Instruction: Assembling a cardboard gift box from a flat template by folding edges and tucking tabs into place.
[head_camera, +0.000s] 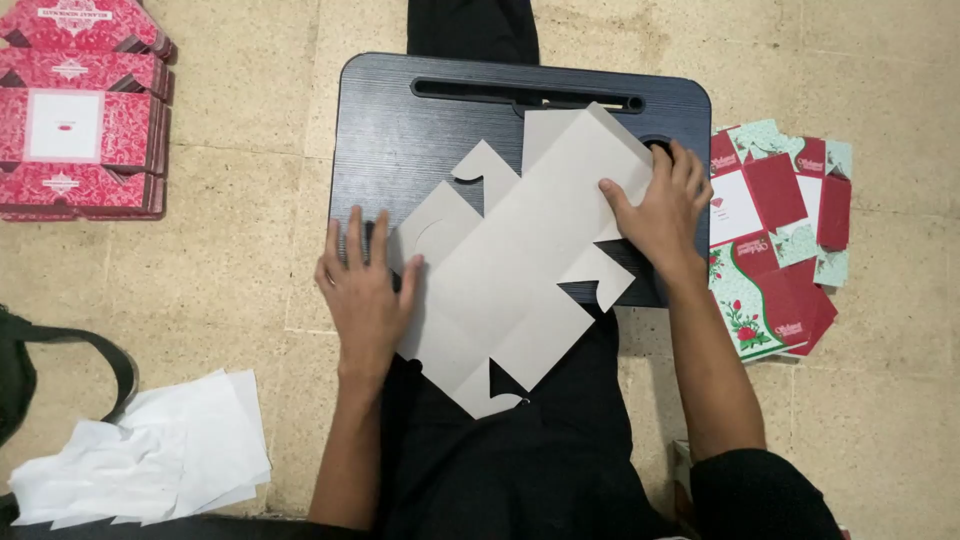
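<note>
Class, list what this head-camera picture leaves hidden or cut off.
- Head view: the printed face of the flat cardboard blank is turned down; only its grey back shows.
- The right hand covers the round recess in the lap desk.
- The picture's left edge cuts off the black bag.

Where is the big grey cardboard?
The grey cardboard sheet lies flat on the dark lap desk, mid-view, pressed between the left hand and right hand.

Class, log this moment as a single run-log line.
left hand: flat on grey box blank | right hand: pressing blank's upper corner | blank: unfolded, on dark lap desk | printed blanks: floor beside desk
</note>
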